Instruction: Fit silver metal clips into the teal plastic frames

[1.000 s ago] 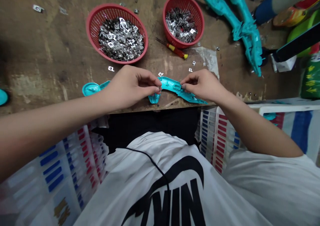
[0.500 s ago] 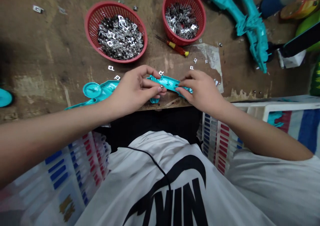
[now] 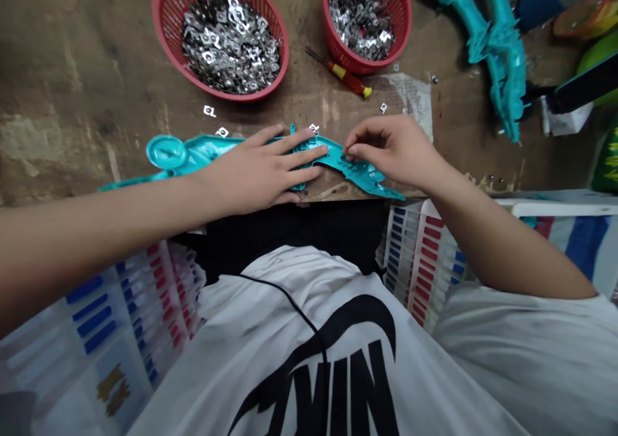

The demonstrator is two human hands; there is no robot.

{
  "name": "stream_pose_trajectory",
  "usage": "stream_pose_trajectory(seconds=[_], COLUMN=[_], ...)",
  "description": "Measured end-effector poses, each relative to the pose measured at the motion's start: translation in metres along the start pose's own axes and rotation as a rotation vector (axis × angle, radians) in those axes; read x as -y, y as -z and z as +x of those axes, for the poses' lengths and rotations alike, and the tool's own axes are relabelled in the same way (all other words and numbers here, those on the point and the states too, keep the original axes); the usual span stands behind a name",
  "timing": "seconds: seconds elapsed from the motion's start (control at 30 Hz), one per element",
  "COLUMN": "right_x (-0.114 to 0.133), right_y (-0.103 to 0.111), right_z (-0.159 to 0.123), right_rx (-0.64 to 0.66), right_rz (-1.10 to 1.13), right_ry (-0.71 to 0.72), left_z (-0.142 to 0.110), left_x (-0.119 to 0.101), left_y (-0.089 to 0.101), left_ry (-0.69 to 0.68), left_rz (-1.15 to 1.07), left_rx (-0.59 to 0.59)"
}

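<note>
A long turquoise plastic part (image 3: 203,151) lies along the front edge of the table. My left hand (image 3: 258,165) rests flat across its middle, fingers spread, hiding part of it. Over the right section of the part, my right hand (image 3: 393,149) has thumb and forefinger pinched together close to the surface. Whatever is between those fingertips is too small to make out. A small metal clip (image 3: 313,129) sits by my left fingertips, and another metal clip (image 3: 222,132) lies behind the part.
Two red baskets, a large one (image 3: 159,27) and a smaller one (image 3: 405,24), hold metal clips. A screwdriver (image 3: 350,83) lies between them. More turquoise parts (image 3: 505,69) are at the back right. Plastic crates (image 3: 425,262) stand below the table edge.
My left hand has gone from pinching a small round metal piece to lying flat on the turquoise part. My right hand stays pinched over the part's right section. The view has shifted slightly.
</note>
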State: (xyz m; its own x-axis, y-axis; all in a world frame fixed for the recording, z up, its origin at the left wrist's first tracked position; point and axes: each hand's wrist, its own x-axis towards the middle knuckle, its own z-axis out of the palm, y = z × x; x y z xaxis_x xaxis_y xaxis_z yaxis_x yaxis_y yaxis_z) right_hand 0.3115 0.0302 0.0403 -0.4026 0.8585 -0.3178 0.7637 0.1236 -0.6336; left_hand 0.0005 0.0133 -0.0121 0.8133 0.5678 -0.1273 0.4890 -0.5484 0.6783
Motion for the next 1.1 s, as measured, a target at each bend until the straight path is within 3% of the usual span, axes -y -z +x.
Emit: stream_pose_trajectory(seconds=[0.17, 0.37, 0.63, 0.9, 1.1], right_x=[-0.006, -0.021, -0.037, -0.035, -0.034], right_y=[-0.005, -0.009, -0.011, -0.004, -0.006], right_z=[0.003, 0.000, 0.006, 0.002, 0.001], right_rx=[0.005, 0.064, 0.153, 0.170, 0.186], right_rz=[0.065, -0.024, -0.101, -0.158, -0.182], right_ry=[0.026, 0.169, 0.401, 0.451, 0.351], left_z=[0.001, -0.001, 0.000, 0.003, 0.003], left_x=[0.015, 0.026, 0.025, 0.023, 0.026], left_y=[0.014, 0.013, 0.012, 0.011, 0.008], left_ry=[-0.045, -0.184, -0.170, -0.174, -0.165], left_rz=[0.045, 0.109, 0.097, 0.145, 0.107], left_rx=[0.144, 0.106, 0.065, 0.119, 0.096])
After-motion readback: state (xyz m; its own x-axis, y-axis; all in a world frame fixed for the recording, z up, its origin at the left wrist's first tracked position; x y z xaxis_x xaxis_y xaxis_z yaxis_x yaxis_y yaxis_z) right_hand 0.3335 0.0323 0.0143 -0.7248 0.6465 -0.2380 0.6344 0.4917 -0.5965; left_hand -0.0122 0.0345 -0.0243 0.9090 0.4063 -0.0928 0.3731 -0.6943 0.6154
